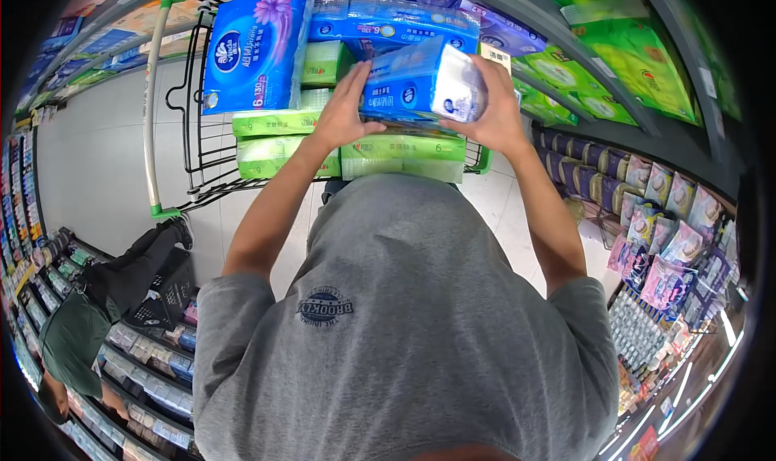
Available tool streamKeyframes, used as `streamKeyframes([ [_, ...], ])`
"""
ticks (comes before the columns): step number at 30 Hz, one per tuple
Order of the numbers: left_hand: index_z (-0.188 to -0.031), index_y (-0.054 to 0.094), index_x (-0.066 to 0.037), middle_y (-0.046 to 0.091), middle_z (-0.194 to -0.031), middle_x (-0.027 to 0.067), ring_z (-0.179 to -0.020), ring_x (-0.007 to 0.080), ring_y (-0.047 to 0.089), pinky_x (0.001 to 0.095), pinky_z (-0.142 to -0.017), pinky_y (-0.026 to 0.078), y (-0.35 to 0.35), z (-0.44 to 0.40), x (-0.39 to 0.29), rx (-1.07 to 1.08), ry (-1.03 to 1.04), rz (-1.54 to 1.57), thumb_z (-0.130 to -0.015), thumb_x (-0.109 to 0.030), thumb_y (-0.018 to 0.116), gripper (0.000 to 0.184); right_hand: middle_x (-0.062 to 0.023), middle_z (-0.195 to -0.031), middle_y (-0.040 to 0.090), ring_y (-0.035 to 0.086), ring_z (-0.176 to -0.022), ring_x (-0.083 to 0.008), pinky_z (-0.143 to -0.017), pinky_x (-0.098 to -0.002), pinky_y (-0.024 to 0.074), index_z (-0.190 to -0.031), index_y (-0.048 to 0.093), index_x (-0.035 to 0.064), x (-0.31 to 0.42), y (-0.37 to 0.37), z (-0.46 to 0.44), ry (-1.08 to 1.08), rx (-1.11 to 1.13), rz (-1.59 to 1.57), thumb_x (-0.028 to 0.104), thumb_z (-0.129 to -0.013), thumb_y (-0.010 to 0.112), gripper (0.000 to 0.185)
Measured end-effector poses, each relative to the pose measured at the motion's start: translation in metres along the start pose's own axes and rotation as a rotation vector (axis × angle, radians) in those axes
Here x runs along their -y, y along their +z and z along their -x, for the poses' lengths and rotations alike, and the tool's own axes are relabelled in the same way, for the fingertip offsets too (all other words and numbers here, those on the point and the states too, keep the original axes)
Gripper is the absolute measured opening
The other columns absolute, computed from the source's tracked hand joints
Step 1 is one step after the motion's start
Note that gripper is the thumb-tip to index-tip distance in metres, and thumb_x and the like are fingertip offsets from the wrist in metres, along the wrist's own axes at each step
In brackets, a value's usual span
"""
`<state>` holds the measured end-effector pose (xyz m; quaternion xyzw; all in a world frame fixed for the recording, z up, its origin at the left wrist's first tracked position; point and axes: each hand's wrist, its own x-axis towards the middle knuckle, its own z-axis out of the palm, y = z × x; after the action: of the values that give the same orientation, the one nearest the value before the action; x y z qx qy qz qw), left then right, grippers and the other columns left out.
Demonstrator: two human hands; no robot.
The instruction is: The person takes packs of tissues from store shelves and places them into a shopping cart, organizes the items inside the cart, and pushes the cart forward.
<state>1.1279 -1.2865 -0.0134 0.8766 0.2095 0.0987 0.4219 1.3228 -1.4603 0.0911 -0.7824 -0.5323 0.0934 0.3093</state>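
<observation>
A blue tissue pack with a white end sits between my two hands above the loaded shopping cart. My left hand presses on its left end, thumb pointing right along the near edge. At the white end, my right hand wraps the corner with its fingers. Green tissue packs lie stacked just beneath, at the near side of the cart. To the left, a large blue Vinda tissue pack with a pink flower leans on the pile. More blue packs lie behind.
The wire cart has a pale handle bar on the left. Shelves with green packs rise close on the right, with bagged goods lower down. At the lower left, a person in a dark green shirt is by the shelves with a black basket.
</observation>
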Motion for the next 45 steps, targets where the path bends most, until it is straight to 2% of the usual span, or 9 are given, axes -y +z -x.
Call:
streamKeyframes([
  [5, -0.138, 0.031, -0.011, 0.041, -0.132, 0.0185, -0.120, 0.0363, 0.040, 0.0418, -0.103, 0.033, -0.038, -0.030, -0.021, 0.028, 0.213, -0.009, -0.050, -0.024, 0.085, 0.103, -0.0164, -0.112, 0.050, 0.052, -0.104, -0.0298, -0.092, -0.0369, 0.0421, -0.124, 0.042, 0.0011, 0.005, -0.025, 0.012, 0.002, -0.118, -0.191, 0.022, -0.045, 0.089, 0.094],
  [7, -0.135, 0.036, -0.012, 0.047, -0.123, 0.0178, -0.113, 0.0363, 0.044, 0.0423, -0.100, 0.035, -0.055, -0.043, -0.032, 0.034, 0.262, -0.039, -0.049, -0.024, 0.084, 0.099, -0.0148, -0.121, 0.045, 0.047, -0.112, -0.0252, -0.098, -0.0347, 0.0370, -0.129, 0.034, -0.0039, -0.004, -0.026, 0.018, 0.061, -0.113, -0.429, 0.009, -0.052, 0.087, 0.095],
  [15, -0.132, 0.040, -0.013, 0.049, -0.116, 0.0154, -0.108, 0.0336, 0.046, 0.0425, -0.097, 0.036, -0.060, -0.066, -0.031, 0.108, 0.363, -0.418, -0.049, -0.028, 0.082, 0.094, -0.0203, -0.115, 0.054, 0.052, -0.108, -0.0290, -0.095, -0.0349, 0.0405, -0.127, 0.037, -0.0059, -0.056, -0.001, 0.034, 0.254, 0.038, -0.270, 0.026, -0.055, 0.086, 0.093],
  [19, -0.130, 0.041, -0.012, 0.049, -0.114, 0.0141, -0.107, 0.0322, 0.046, 0.0421, -0.096, 0.037, -0.045, -0.061, -0.023, 0.138, 0.333, -0.522, -0.050, -0.030, 0.081, 0.091, -0.0220, -0.119, 0.052, 0.052, -0.113, -0.0296, -0.095, -0.0354, 0.0414, -0.130, 0.032, -0.0041, -0.071, 0.018, 0.034, 0.323, 0.133, -0.175, 0.018, -0.055, 0.085, 0.095],
  [23, -0.129, 0.042, -0.010, 0.048, -0.116, 0.0149, -0.108, 0.0321, 0.047, 0.0419, -0.098, 0.034, -0.026, -0.061, -0.013, 0.127, 0.331, -0.594, -0.049, -0.029, 0.082, 0.091, -0.0233, -0.120, 0.052, 0.051, -0.114, -0.0310, -0.095, -0.0347, 0.0419, -0.132, 0.031, -0.0039, -0.089, 0.033, 0.032, 0.438, 0.222, -0.432, 0.008, -0.056, 0.082, 0.092],
  [28, -0.130, 0.041, -0.010, 0.048, -0.117, 0.0151, -0.110, 0.0315, 0.045, 0.0449, -0.099, 0.033, -0.007, -0.065, -0.001, 0.123, 0.301, -0.680, -0.051, -0.033, 0.081, 0.092, -0.0227, -0.125, 0.048, 0.050, -0.113, -0.0346, -0.095, -0.0365, 0.0414, -0.134, 0.029, -0.0018, -0.115, 0.049, 0.023, 0.440, 0.300, -0.130, 0.011, -0.057, 0.081, 0.094],
  [30, -0.131, 0.038, -0.011, 0.049, -0.116, 0.0165, -0.111, 0.0320, 0.046, 0.0491, -0.100, 0.030, 0.001, -0.068, 0.011, 0.062, 0.326, -0.741, -0.056, -0.037, 0.079, 0.089, -0.0227, -0.124, 0.049, 0.049, -0.111, -0.0371, -0.097, -0.0418, 0.0389, -0.138, 0.026, 0.0013, -0.124, 0.065, 0.025, 0.223, 0.063, 0.082, 0.018, -0.059, 0.080, 0.098],
  [33, -0.133, 0.035, -0.012, 0.046, -0.122, 0.0169, -0.115, 0.0321, 0.044, 0.0494, -0.101, 0.029, 0.017, -0.076, 0.034, 0.126, 0.218, -0.808, -0.057, -0.039, 0.079, 0.092, -0.0231, -0.121, 0.051, 0.050, -0.110, -0.0377, -0.095, -0.0439, 0.0381, -0.138, 0.027, 0.0002, -0.118, 0.087, 0.027, 0.282, 0.110, 0.243, 0.025, -0.060, 0.080, 0.098],
  [45, -0.135, 0.033, -0.013, 0.043, -0.125, 0.0153, -0.117, 0.0321, 0.040, 0.0459, -0.102, 0.029, 0.027, -0.083, 0.042, 0.101, 0.144, -0.760, -0.055, -0.038, 0.080, 0.096, -0.0213, -0.112, 0.058, 0.053, -0.110, -0.0321, -0.093, -0.0427, 0.0374, -0.134, 0.033, 0.0004, -0.127, 0.107, 0.016, 0.441, 0.123, 0.268, 0.031, -0.062, 0.079, 0.091],
])
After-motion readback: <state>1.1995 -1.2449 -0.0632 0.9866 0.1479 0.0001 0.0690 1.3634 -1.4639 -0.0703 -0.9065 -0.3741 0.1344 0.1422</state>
